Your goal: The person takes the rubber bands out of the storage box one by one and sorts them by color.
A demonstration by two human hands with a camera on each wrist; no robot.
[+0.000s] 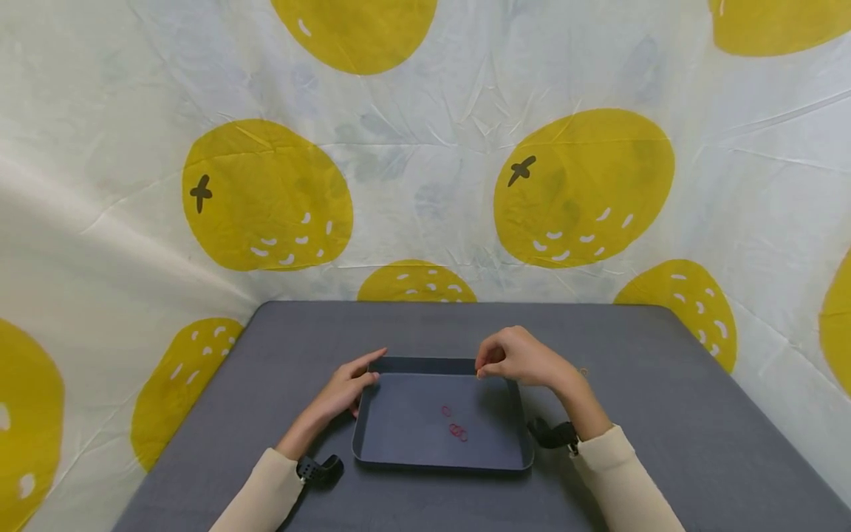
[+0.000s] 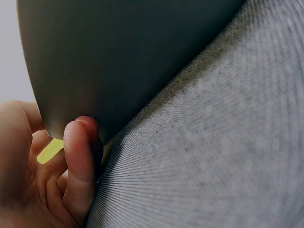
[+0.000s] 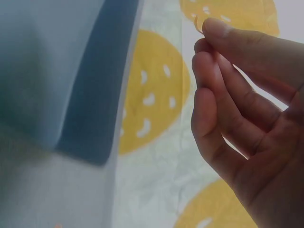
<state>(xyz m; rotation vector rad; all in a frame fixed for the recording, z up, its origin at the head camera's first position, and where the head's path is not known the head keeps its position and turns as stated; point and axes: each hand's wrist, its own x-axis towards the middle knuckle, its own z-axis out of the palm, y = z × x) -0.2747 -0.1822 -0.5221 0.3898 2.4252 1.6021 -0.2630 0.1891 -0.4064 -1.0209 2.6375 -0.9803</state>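
Observation:
A dark grey rectangular tray lies in front of the person. My left hand holds it by the far left corner, thumb over the rim and other fingers along the outside; the left wrist view shows fingertips against the outer wall. Over the tray's far right corner, my right hand pinches a small, thin yellowish ring between thumb and forefinger, partly hidden by the fingertips. Several small red rings lie on the tray floor, one red ring apart from a cluster of red rings nearer the front.
Something small and yellowish, like a thin ring, lies on the grey table beyond the right wrist. A white cloth printed with yellow fruit hangs behind the table and along both sides. Each wrist wears a black camera mount.

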